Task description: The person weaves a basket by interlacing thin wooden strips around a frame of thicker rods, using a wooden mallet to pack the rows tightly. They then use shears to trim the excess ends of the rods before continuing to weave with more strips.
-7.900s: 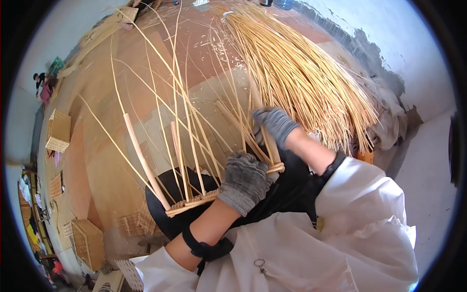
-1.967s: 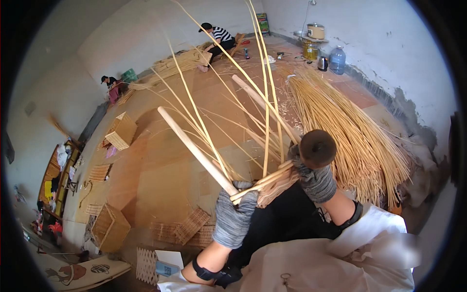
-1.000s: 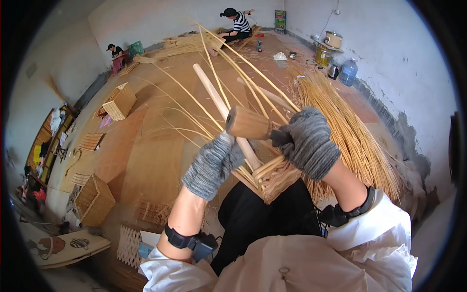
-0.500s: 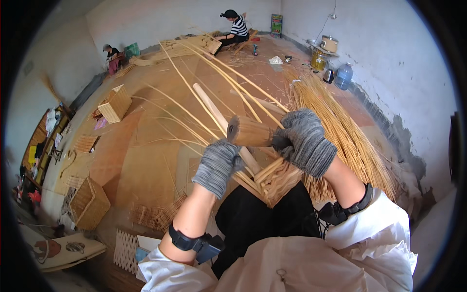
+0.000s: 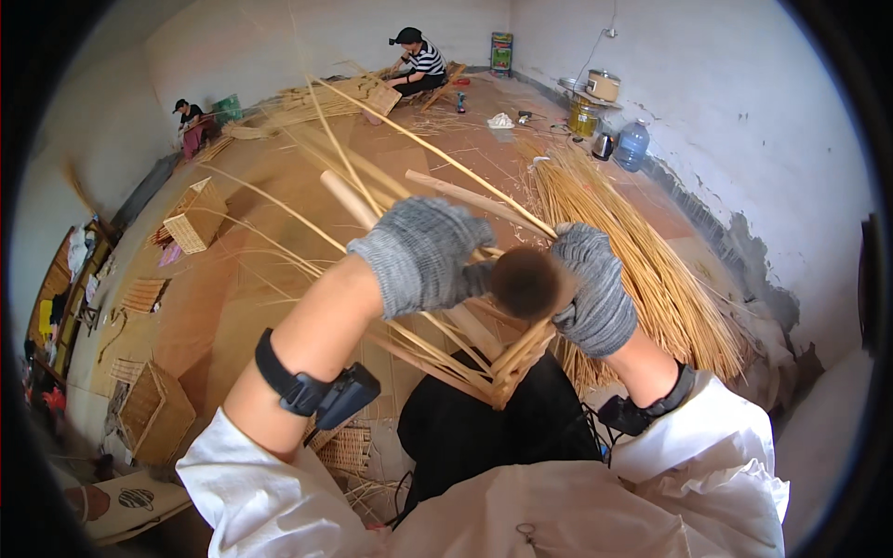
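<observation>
My left hand (image 5: pixel 423 256), in a grey knitted glove, is curled round pale wicker rods above the weaving; its fingertips are partly hidden. My right hand (image 5: pixel 593 290), gloved alike, is closed on a wooden mallet whose blurred, dark round end (image 5: pixel 526 283) shows beside its fingers. A long wicker rod (image 5: pixel 437 153) runs up and left from by my right hand. Below both hands, the woven wicker piece (image 5: pixel 523 363) rests on the black cloth over my lap, its loose rods fanning away. Two thicker wooden poles reach out beyond it, a left pole (image 5: pixel 348 198) and a right pole (image 5: pixel 470 197).
A large bundle of wicker rods (image 5: pixel 642 270) lies at the right. Wicker baskets stand at the left, one far (image 5: pixel 197 219), one near (image 5: pixel 158 414). A water jug (image 5: pixel 632 146) and a kettle (image 5: pixel 603 146) stand by the right wall. Two people sit working at the back.
My left hand has risen up and away over the rods. The mallet has swung from lying sideways to pointing its end at me, my right hand still holding it. The view has shifted slightly.
</observation>
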A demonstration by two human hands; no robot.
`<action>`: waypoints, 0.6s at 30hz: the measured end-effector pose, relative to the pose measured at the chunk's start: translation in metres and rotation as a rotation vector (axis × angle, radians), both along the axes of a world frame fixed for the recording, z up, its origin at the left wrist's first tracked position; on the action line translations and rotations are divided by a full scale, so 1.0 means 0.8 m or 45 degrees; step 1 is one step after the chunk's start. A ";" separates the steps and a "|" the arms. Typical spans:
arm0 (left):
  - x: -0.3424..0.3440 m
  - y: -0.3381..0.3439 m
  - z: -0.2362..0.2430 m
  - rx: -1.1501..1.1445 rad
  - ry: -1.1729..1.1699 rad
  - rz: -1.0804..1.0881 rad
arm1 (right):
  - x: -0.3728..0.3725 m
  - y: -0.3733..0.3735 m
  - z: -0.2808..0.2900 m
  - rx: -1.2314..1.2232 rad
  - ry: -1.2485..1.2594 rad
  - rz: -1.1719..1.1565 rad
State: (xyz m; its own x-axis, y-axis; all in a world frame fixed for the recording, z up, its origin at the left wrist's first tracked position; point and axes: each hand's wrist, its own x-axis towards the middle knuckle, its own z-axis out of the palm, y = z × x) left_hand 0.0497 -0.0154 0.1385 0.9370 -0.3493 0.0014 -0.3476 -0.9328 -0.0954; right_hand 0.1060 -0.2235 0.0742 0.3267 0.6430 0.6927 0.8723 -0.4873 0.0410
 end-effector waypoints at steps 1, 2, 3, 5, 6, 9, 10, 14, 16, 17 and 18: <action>-0.006 0.003 0.005 -0.099 0.167 0.135 | 0.006 0.002 -0.004 0.260 0.103 0.099; -0.014 0.006 0.006 -0.109 0.095 0.053 | 0.010 0.003 -0.007 0.323 0.169 0.117; -0.023 0.013 0.004 -0.115 0.025 -0.032 | 0.015 0.007 -0.009 0.321 0.227 0.119; -0.036 0.028 -0.010 -0.170 -0.110 -0.129 | 0.022 0.014 -0.011 0.311 0.390 0.079; -0.038 0.034 -0.022 -0.219 -0.169 -0.140 | 0.025 0.019 -0.011 0.316 0.368 0.062; -0.032 0.045 -0.063 -0.332 -0.331 -0.050 | 0.028 0.037 -0.012 0.388 0.352 -0.029; -0.030 0.048 -0.072 -0.351 -0.325 0.001 | 0.027 0.044 -0.014 0.446 0.371 -0.025; -0.023 0.057 -0.088 -0.304 -0.132 0.142 | 0.022 0.055 -0.024 0.525 0.336 -0.039; -0.022 0.058 -0.089 -0.347 -0.187 0.082 | 0.021 0.056 -0.023 0.496 0.302 -0.058; -0.021 0.059 -0.088 -0.344 -0.232 0.070 | 0.020 0.057 -0.020 0.493 0.300 -0.066; -0.020 0.059 -0.089 -0.368 -0.285 0.012 | 0.021 0.057 -0.015 0.440 0.298 -0.099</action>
State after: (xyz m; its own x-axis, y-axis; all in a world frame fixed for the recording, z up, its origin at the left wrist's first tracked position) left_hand 0.0334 0.0319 0.0674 0.9054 -0.2962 0.3042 -0.3395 -0.9353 0.0994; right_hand 0.1227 -0.1776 0.0625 0.5389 0.3536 0.7646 0.7989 -0.5023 -0.3308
